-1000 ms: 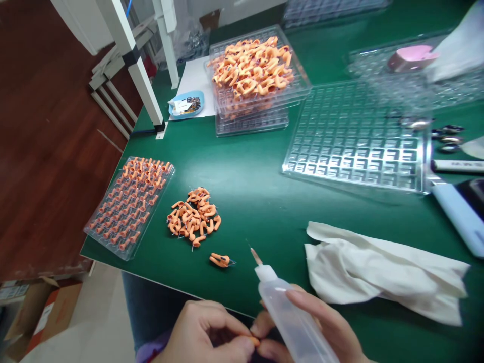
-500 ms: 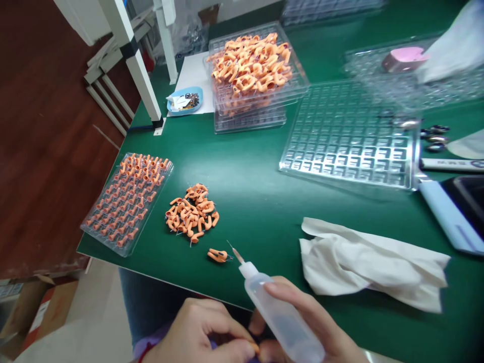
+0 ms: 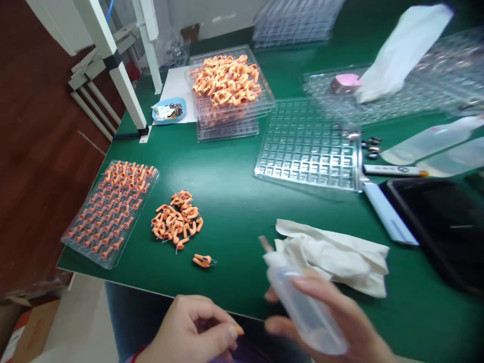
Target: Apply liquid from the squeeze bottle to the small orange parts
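Observation:
My right hand [image 3: 333, 322] holds a clear squeeze bottle [image 3: 302, 307] with a thin needle tip [image 3: 264, 243] pointing up and left; it is blurred by motion. My left hand [image 3: 192, 333] sits at the table's near edge, thumb and forefinger pinching a small orange piece [image 3: 239, 330]. A loose heap of orange curved parts [image 3: 177, 219] lies on the green table [image 3: 234, 181], with one single part [image 3: 202, 260] lying apart just in front of it.
A clear tray filled with orange parts [image 3: 109, 212] sits at the left edge. Stacked trays heaped with parts [image 3: 226, 91] stand at the back, an empty clear tray [image 3: 308, 146] in the middle, a white cloth [image 3: 333, 254] beside my right hand, a dark tablet [image 3: 434, 222] on the right.
My right hand has swung the bottle to the right, away from my left hand, and it is now blurred. The view has shifted right, showing more of the tablet and bottles.

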`<state>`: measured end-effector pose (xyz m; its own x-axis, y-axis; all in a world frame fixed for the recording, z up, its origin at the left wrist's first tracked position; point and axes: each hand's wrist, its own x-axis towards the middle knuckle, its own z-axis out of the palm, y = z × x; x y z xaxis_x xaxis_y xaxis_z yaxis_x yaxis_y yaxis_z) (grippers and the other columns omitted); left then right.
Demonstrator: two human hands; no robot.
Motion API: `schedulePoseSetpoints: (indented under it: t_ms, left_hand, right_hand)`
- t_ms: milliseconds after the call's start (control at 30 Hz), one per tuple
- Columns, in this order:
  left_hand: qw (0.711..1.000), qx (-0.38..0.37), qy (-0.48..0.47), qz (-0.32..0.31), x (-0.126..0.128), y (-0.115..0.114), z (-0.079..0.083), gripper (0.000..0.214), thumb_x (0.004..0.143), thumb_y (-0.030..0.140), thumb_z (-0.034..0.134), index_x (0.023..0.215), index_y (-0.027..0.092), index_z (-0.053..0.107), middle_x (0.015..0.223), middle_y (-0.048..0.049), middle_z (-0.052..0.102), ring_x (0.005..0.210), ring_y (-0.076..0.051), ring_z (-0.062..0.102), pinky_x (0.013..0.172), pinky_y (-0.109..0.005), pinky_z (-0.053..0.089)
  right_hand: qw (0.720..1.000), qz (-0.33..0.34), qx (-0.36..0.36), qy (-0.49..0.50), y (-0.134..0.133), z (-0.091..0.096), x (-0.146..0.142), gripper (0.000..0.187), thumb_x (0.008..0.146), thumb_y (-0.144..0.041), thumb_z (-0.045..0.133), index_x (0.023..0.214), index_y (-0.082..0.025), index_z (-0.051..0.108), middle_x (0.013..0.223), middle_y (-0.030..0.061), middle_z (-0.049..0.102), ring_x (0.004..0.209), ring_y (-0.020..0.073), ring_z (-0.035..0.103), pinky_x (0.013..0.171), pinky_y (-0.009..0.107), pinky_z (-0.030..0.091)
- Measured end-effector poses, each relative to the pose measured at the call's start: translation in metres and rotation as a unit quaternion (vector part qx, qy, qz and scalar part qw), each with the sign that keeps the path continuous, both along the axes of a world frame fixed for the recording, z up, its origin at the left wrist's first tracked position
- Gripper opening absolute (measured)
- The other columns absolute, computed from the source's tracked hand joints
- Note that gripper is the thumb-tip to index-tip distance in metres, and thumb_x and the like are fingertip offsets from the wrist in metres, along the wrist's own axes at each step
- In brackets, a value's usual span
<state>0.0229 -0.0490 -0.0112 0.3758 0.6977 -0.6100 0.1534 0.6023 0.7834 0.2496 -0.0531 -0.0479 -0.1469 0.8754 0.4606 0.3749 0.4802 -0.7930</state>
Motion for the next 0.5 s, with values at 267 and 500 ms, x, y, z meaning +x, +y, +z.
schedulePoseSetpoints:
  t_ms: [267,500]
  left_hand:
    - [0.996,-0.066,-0.025,0.061,0.011,0.002,-0.007,0.058,0.064,0.065,0.083,0.078,0.010,0.074,0.062,-0.0021,0.065,0.050,-0.008,0.058,0.051,-0.019,0.046]
    - [0.997,-0.052,-0.002,0.053,0.018,0.004,-0.004,0.064,0.061,0.070,0.081,0.075,0.009,0.073,0.059,-0.0014,0.062,0.049,-0.008,0.055,0.051,-0.019,0.046]
  right_hand:
    - [0.991,-0.114,0.024,-0.068,0.009,-0.017,0.028,0.051,0.092,-0.010,0.067,0.138,-0.031,0.056,0.112,0.0048,0.062,0.097,0.0196,0.064,0.081,0.026,0.051]
    - [0.990,-0.081,-0.027,0.114,-0.021,-0.006,-0.009,0.074,0.086,0.000,0.068,0.146,-0.032,0.039,0.100,0.0008,0.062,0.072,0.0146,0.070,0.070,0.025,0.064]
